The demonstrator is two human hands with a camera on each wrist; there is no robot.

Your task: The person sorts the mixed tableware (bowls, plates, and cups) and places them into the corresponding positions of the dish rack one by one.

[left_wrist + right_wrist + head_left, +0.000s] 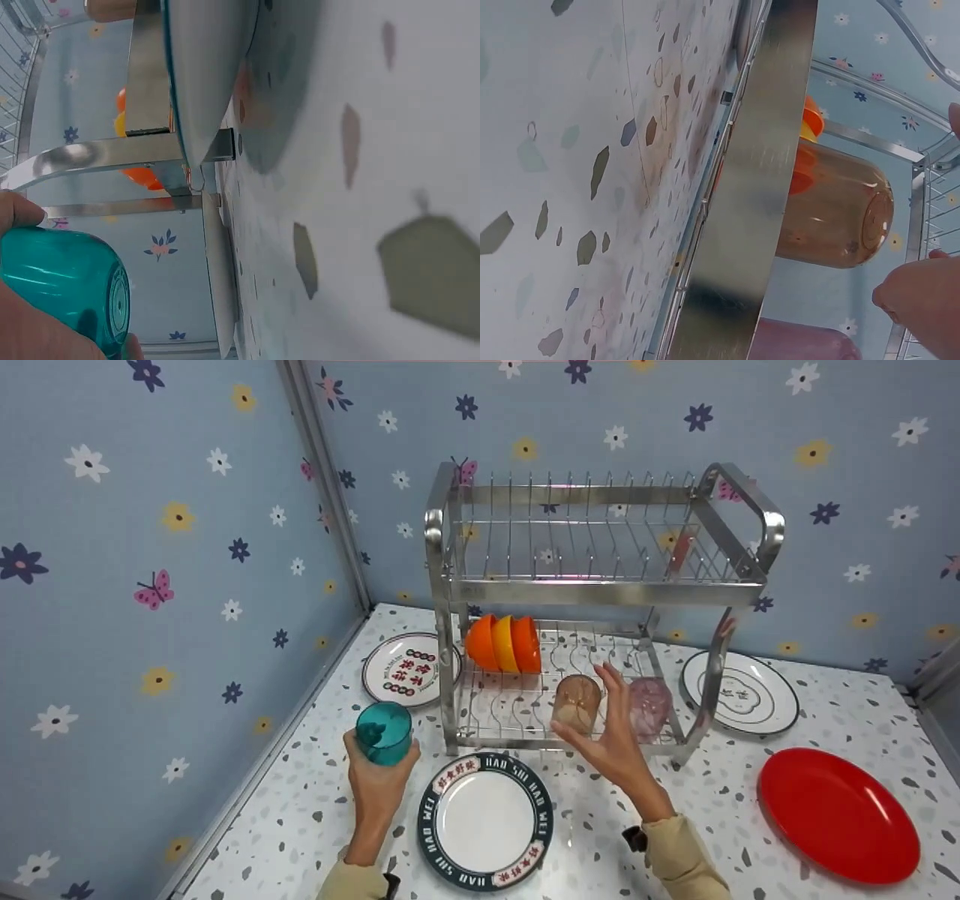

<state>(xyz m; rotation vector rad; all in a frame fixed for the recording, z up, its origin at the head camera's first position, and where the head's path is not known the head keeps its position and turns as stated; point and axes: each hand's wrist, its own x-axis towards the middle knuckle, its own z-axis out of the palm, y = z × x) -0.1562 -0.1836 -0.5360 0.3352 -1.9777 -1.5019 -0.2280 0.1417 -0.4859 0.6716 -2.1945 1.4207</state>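
Observation:
My left hand (pixel 377 780) grips a teal glass (pixel 385 733), held upright over the tabletop to the left of the dish rack. In the left wrist view the base of that teal glass (pixel 64 289) faces the table. My right hand (pixel 616 742) is at the front of the rack, thumb and fingers spread wide by an amber glass (pixel 576 701) that stands upside down on the lower tier. A gap shows between the fingertips and the amber glass (pixel 836 206) in the right wrist view. Beside it on the tier is a pink glass (pixel 649 706).
Orange and yellow bowls (pixel 504 645) lean on the lower tier of the metal rack (pixel 607 592). A dark-rimmed plate (pixel 487 821) lies in front. White plates (pixel 375 671) (pixel 780 709) flank the rack, and a red plate (pixel 838 814) lies at right. Walls close off left and back.

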